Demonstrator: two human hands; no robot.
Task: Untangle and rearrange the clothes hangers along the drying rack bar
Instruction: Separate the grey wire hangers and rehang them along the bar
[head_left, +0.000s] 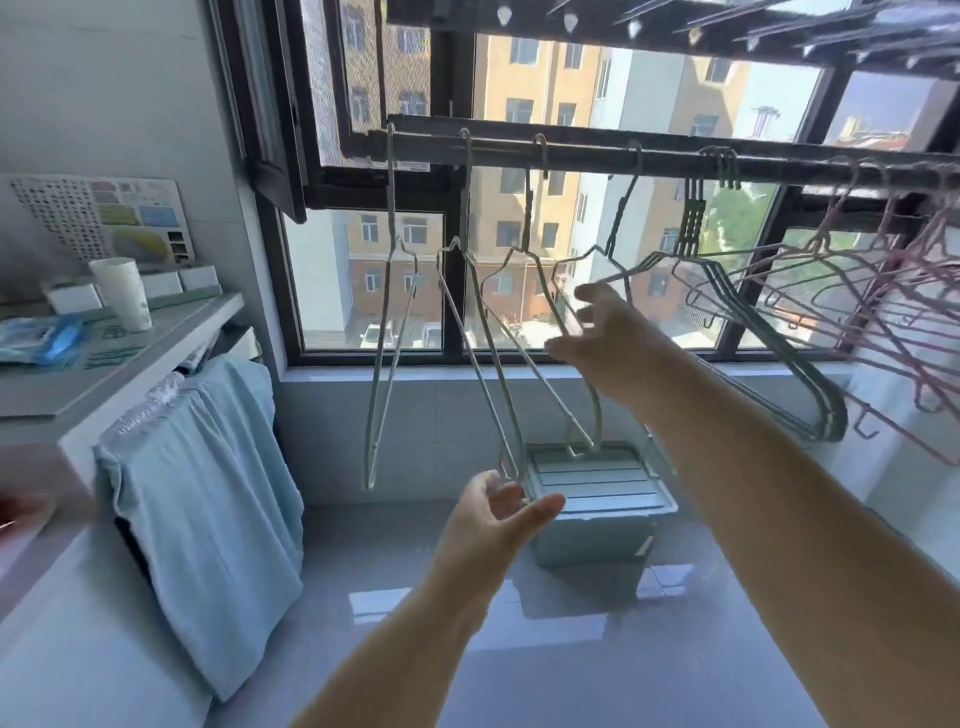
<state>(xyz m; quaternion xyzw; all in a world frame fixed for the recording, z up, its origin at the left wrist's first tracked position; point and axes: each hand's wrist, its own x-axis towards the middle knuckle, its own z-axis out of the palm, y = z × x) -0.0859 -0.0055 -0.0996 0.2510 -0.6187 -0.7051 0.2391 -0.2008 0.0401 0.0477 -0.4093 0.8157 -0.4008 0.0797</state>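
A dark drying rack bar (571, 153) runs across the window. Several pale green wire hangers hang from it spaced apart: one at the far left (387, 322), a second (480, 364), a third (545, 332) and a fourth (621, 218). A bunch of green hangers (769, 332) hangs together further right, and a tangle of pink hangers (893, 312) fills the right end. My right hand (602, 338) is raised by the third and fourth hangers, fingers spread, gripping nothing. My left hand (498, 514) is open just below the second hanger's lower end.
A pale blue plastic bin (597, 525) stands on the tiled floor under the window. A blue cloth (208, 509) hangs over a rail at the left, below a counter (104, 364) with a paper cup (124, 293) and boxes. A second rack with clips (675, 26) runs overhead.
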